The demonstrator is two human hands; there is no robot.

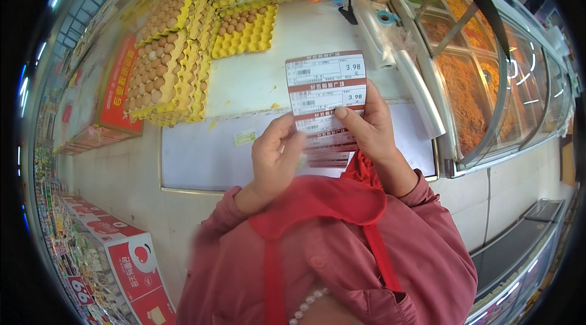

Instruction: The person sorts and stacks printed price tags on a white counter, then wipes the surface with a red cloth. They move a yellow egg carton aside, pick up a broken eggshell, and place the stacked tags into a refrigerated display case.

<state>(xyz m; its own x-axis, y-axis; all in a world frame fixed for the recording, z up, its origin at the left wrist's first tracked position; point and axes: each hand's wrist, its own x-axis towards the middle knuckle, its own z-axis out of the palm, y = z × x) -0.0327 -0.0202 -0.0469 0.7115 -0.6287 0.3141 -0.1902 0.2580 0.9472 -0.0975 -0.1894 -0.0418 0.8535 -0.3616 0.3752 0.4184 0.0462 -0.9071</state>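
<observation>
A folded strip of printed price labels (327, 82) with brown-red bands hangs in front of my chest, its lower part bunched in folds. My right hand (373, 128) grips its right edge, the thumb lying across the front. At the lower left edge is my left hand (278, 153), thumb and fingers close together and somewhat blurred; whether it pinches the strip I cannot tell. Beyond the strip stands a white table (247, 82). On it, a yellow egg tray (245, 44) is partly filled with brown eggs. A small label (245, 137) is stuck on the table's front part.
Tall stacks of egg trays (158, 68) stand at the left and back. Rolls of clear plastic bags (420, 94) lie at the table's right, beside a glass-covered food display (467, 96). A red and white carton display (137, 261) stands at lower left.
</observation>
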